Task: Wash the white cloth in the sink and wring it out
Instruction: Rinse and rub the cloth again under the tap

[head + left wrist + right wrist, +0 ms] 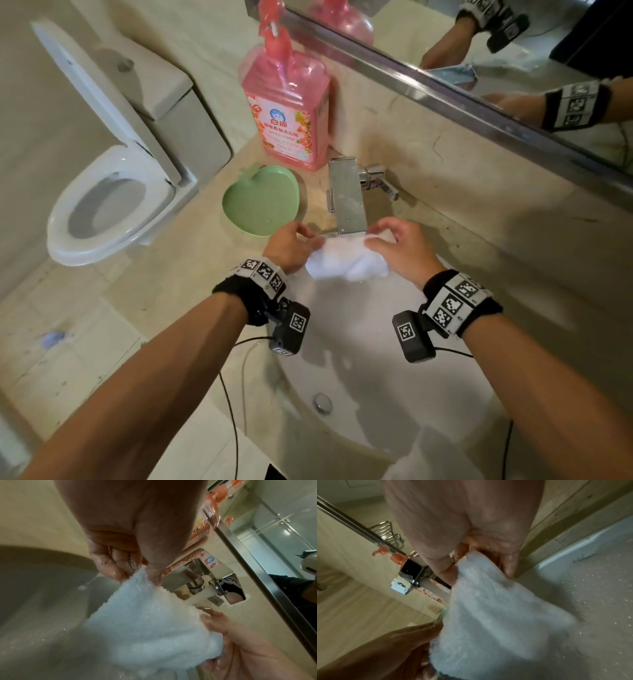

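The white cloth (346, 262) hangs wet between both hands, right under the chrome tap (346, 195) and above the white sink (359, 394). My left hand (294, 245) pinches its left edge and my right hand (394, 240) grips its right edge. In the left wrist view the left hand (137, 569) pinches a top corner of the cloth (145, 622), and water pours from the tap (200, 582) onto it. Seen from the right wrist, the right hand (481, 561) holds the other corner of the cloth (496, 615).
A pink pump bottle (287, 113) and a green apple-shaped dish (260, 202) stand on the counter left of the tap. A mirror (513, 68) runs along the back wall. An open toilet (102, 205) sits to the left. The drain plug (323, 401) lies low in the basin.
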